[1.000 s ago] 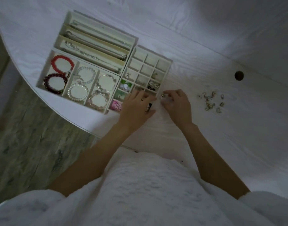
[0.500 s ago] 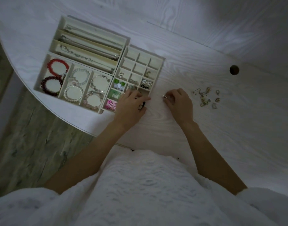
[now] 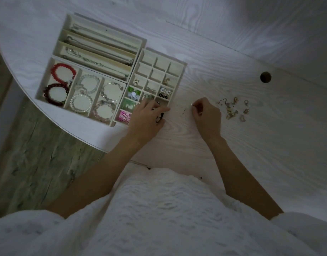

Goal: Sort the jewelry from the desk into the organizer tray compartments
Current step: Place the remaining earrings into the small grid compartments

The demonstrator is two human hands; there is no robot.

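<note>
My right hand [image 3: 205, 113] is pinching one tiny pale earring piece [image 3: 191, 105] between thumb and fingertip, out over bare desk [image 3: 270, 154], roughly midway between the small grid tray [image 3: 183, 71] and the loose pile of earrings [image 3: 233, 109]. My left hand [image 3: 147, 117] sits on the near corner of that grid tray, fingers curled around something small and dark — can't tell what it is.

What could go wrong, I reckon: the piece is so small that a loose pinch drops it and it bounces off the desk edge onto the floor. In this dim light I could also land it in a cell that's already got a different pair. And my left hand could nudge the tray and jumble things.

Counts: six bracelets in the bracelet tray [image 3: 42, 84] — two red, four pale. Three long slots in the necklace tray [image 3: 66, 24], each with a chain. The loose pile looks like seven or eight pieces, too tangled to be sure.
</note>
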